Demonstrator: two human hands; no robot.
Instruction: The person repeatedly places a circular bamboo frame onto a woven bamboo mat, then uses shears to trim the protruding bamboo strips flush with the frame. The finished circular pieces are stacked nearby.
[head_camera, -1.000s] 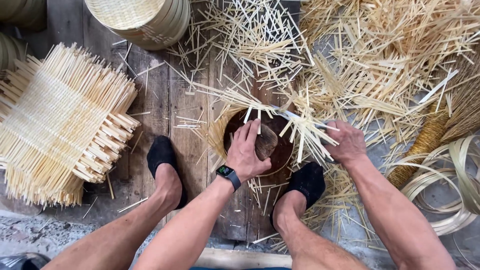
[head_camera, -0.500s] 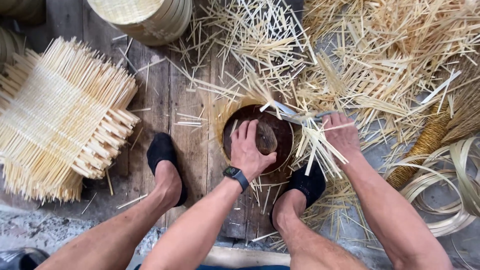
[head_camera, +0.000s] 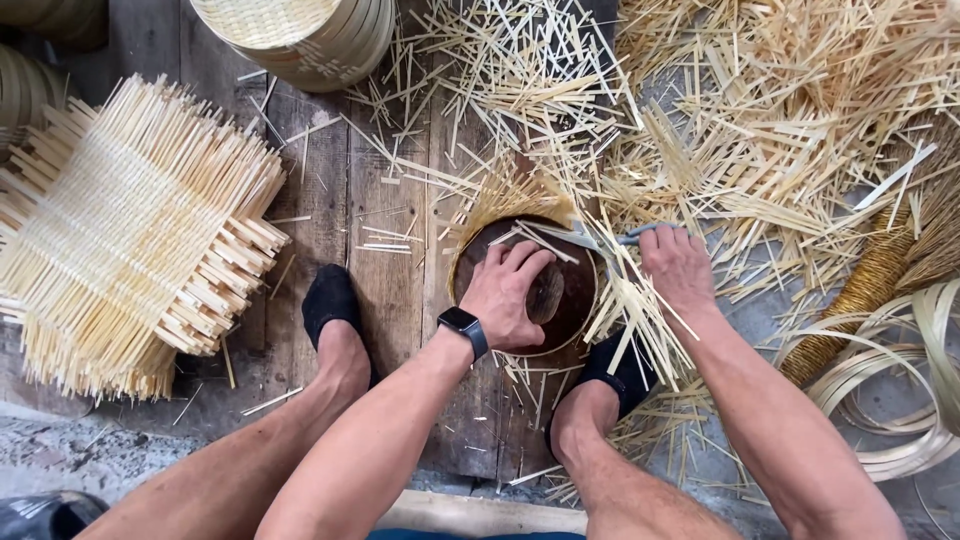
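At the centre of the head view the left hand (head_camera: 510, 295), a black smartwatch (head_camera: 464, 330) on its wrist, lies palm-down with fingers curled over the top of a round dark brown wooden block (head_camera: 565, 300), pressing on it rather than closing round anything. At three o'clock from the block the right hand (head_camera: 678, 268) is wrapped around a grey handle (head_camera: 640, 233) of a tool whose blade runs toward the block at ten o'clock from the knuckles; the fist is closed on that handle. A loose bundle of pale split bamboo strips (head_camera: 635, 310) hangs over the block's right edge, between the two hands and touching both the block and the right wrist. Two feet in black shoes flank the block: one (head_camera: 330, 305) at nine o'clock, one (head_camera: 618, 370) at five o'clock, just under the strips. The most open room is the bare dark wooden plank floor (head_camera: 390, 290) between the left shoe and the block. At nine o'clock, well apart, lies a square woven bamboo mat with fringed ends (head_camera: 130, 235), its ragged right edge near the left shoe. At twelve o'clock a round stack of woven bamboo trays (head_camera: 300, 30) is cut off by the top edge. From one to three o'clock a thick litter of cut bamboo slivers (head_camera: 760, 130) covers the ground up to the block's rim. At four o'clock lie coiled flat bamboo bands (head_camera: 890, 390) beside a yellow cord-wrapped handle (head_camera: 860, 300).
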